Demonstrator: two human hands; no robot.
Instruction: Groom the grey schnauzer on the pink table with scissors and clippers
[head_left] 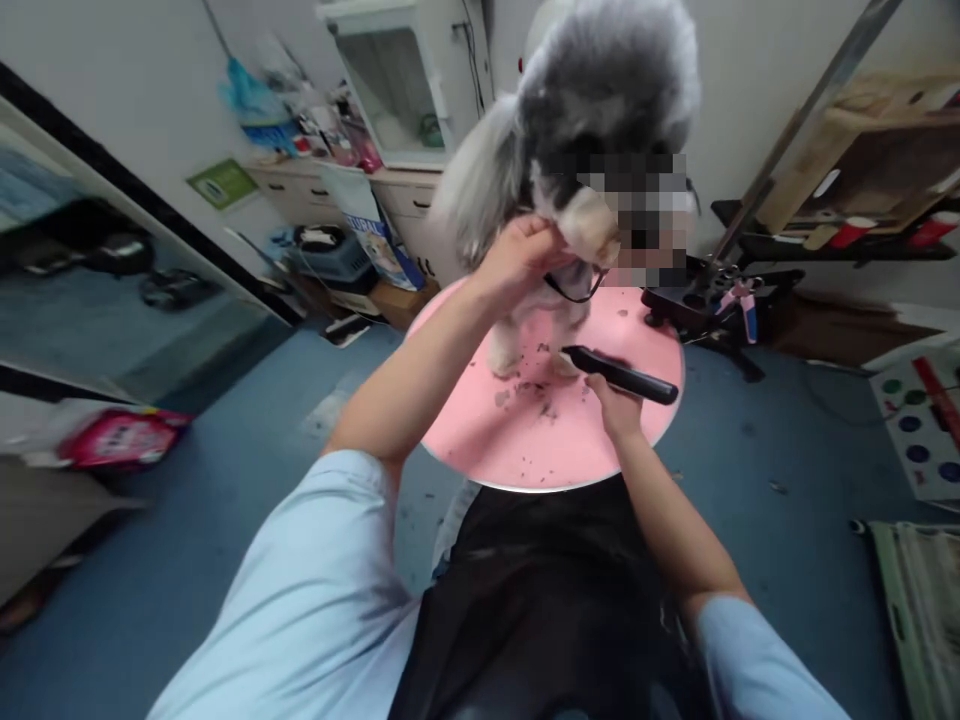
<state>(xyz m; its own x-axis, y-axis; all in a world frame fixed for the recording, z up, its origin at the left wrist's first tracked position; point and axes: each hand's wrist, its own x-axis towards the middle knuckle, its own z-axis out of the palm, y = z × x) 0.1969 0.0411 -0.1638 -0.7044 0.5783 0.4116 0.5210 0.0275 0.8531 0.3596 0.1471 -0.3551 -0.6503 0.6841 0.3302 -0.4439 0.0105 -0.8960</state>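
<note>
A grey-and-white fluffy dog (495, 180) stands on a round pink grooming table (510, 440), its face partly pixelated. My left hand (529, 245) is closed at the side of its muzzle, with the fingertips partly hidden in the fur. A dark loop (577, 297) hangs below the dog's chin, close to that hand. In my right hand (619, 408) is a black hair clipper (626, 378), held low over the table, its head pointing left beside a front paw (564, 366). Dark hair clippings (547, 405) are scattered around the paws.
Right of the table, scissors and other tools (739, 300) hang in a black holder beside a metal pole (802, 120). Behind on the left are drawers (412, 200), a glass-fronted cabinet (394, 90), a food bag (375, 230) and a pet carrier (334, 255). A pink package (124, 437) lies far left.
</note>
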